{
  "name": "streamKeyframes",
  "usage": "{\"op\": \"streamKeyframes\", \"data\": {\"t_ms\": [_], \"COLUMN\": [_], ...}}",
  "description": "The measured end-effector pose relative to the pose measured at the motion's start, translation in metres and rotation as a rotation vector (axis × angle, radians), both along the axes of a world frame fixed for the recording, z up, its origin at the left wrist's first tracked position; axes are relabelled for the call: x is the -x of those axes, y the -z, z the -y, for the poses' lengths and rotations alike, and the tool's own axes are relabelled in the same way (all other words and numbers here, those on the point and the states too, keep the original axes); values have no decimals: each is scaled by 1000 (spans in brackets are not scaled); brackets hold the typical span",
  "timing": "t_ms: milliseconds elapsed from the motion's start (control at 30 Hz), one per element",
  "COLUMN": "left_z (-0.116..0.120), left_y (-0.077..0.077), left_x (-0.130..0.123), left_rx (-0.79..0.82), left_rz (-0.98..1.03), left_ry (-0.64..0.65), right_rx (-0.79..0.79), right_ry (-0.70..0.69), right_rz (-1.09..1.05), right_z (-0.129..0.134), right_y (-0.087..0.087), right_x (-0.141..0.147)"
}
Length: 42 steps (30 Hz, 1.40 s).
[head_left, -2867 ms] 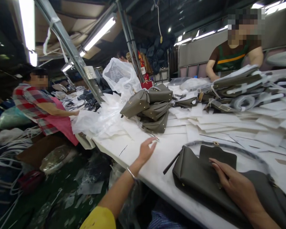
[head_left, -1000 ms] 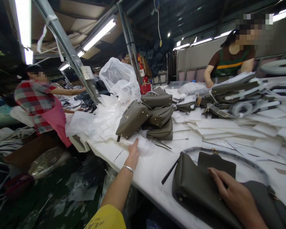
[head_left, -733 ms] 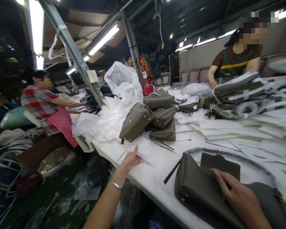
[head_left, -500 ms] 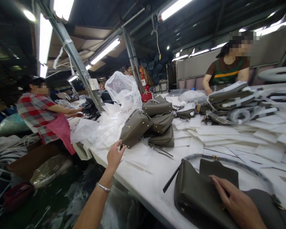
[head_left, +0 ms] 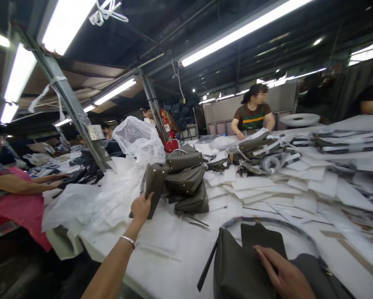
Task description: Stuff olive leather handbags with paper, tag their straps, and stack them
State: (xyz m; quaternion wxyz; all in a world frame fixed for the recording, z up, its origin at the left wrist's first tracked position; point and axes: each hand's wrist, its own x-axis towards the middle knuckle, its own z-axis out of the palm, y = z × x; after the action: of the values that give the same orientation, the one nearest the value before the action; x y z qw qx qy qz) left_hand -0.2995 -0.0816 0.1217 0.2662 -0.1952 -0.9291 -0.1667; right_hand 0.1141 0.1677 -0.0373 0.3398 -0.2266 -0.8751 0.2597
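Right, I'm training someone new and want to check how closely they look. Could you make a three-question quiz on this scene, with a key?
1. True or false: the right hand touches the nearest bag.
2. As the picture shows it, where is the bag gripped by the left hand, next to the other piled bags? A: to their right. B: to their left. C: on top of them.
3. Fill in: a silver-coloured ____ circles the left wrist.

Key: 1 true; 2 B; 3 bracelet.
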Motion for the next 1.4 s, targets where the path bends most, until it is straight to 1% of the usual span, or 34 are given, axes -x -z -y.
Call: {"op": "streamKeyframes", "data": {"t_ms": [67, 133, 200, 233, 267, 300, 333, 367, 433, 500, 567, 633, 667, 733, 800, 833, 900, 967, 1033, 1133, 1200, 1267, 1400], "left_z": [-4, -15, -37, -51, -68, -85, -103, -121, -153, -174, -182, -177, -169, -144, -110, -92, -54, -22, 1, 19, 22, 23, 29], "left_y": [-28, -61, -92, -104, -113, -118, -120, -118, -106, -89, -74, -66, -64, -63, -60, -56, -41, -18, 7, 40, 55, 65, 77], "left_x": [-1, -3, -6, -8, -9, -11, -12, -12, -10, -5, 3, 10, 14, 19, 20, 19, 15, 10, 5, -2, -7, -16, -43], "left_rx": [-45, -74, -79, -69, -54, -32, -5, 26, 93, 152, 174, 151, 132, 106, 122, 146, 209, 266, 300, 319, 314, 292, 259], "left_rz": [-76, -152, -214, -237, -254, -264, -265, -257, -207, -122, -38, 20, 40, 80, 134, 170, 252, 328, 377, 411, 408, 382, 325], "left_ry": [-42, -34, 33, 93, 161, 239, 319, 397, 541, 652, 715, 736, 734, 713, 681, 664, 629, 586, 541, 524, 550, 579, 657], "right_rx": [-8, -16, -22, -26, -28, -30, -32, -33, -32, -33, -31, -29, -26, -24, -25, -27, -31, -38, -46, -59, -65, -67, -56], "right_ry": [-8, -6, 0, 1, 0, -2, -4, -6, -7, -1, 7, 8, 5, -3, -3, 0, 2, -5, -9, 2, 9, 12, 29], "right_rz": [1, 5, 5, 5, 6, 6, 4, 1, -3, -3, 8, 20, 25, 31, 28, 26, 18, 15, 15, 28, 32, 37, 49], "right_z": [0, 0, 0, 0, 0, 0, 0, 0, 2, 4, 7, 8, 9, 9, 8, 8, 8, 7, 6, 4, 3, 2, 0], "right_y": [-1, -3, -3, -3, -3, -3, -3, -4, -8, -12, -15, -17, -17, -17, -16, -16, -14, -12, -9, -5, -2, -1, 0], "right_x": [0, 0, 0, 0, 0, 1, 1, 1, 0, -1, -2, -3, -3, -4, -3, -3, -3, -2, -2, -3, -3, -4, -3]}}
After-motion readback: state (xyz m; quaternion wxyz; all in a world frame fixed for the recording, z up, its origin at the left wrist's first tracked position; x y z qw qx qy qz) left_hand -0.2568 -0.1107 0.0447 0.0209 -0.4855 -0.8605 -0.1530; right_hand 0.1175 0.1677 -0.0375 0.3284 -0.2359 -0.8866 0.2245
